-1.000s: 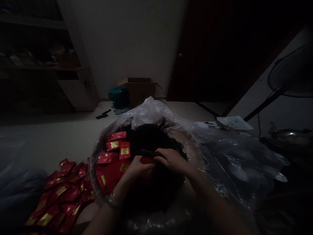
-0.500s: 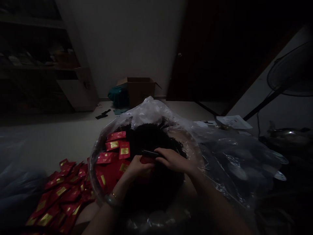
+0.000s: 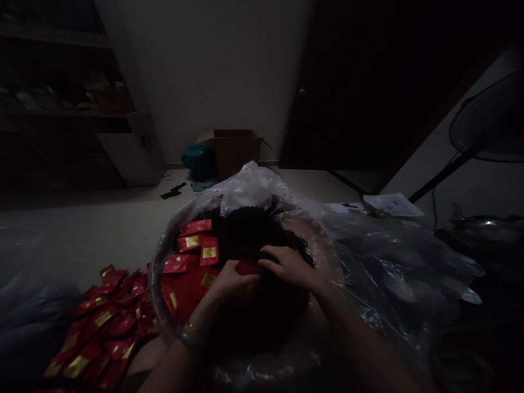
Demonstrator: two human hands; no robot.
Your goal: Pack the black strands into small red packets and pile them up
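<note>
Left forearm (image 3: 180, 355): enters from the bottom edge, cut off below the wrist; a bracelet (image 3: 189, 331) sits at the wrist.
Right forearm (image 3: 360, 349): enters from the lower right, mostly lost in shadow.
Left hand (image 3: 231, 282): closed, fingers pinching the near end of a red sachet (image 3: 248, 266).
Right hand (image 3: 289, 266): closed, fingertips gripping the far end of the same sachet.
Sachet: held between both hands, over the dark heap (image 3: 254, 240) in the middle of the basin (image 3: 158, 284); its lower part is hidden behind the left hand.
Dark heap: black, loose-textured; the material cannot be identified in this light.
Basin: round, lined with clear plastic (image 3: 254, 185); the near rim is lost in shadow.
Sachets in basin (image 3: 196, 243): red with gold labels, on the left side, touching the heap.
Sachets on floor (image 3: 102, 322): spread to the left of the basin, cut off at the bottom edge.
Right side: clear bag (image 3: 393, 267), contents indistinct.
Far: open cardboard box (image 3: 237, 147) at the wall, green bundle (image 3: 198, 161) just beside it; fan (image 3: 491, 120) cut off at the right edge; shelves (image 3: 61, 109) dim.
Change: a thin dark tool held by the right hand 0.5 s ago no longer shows; both hands stay in place on the sachet.
</note>
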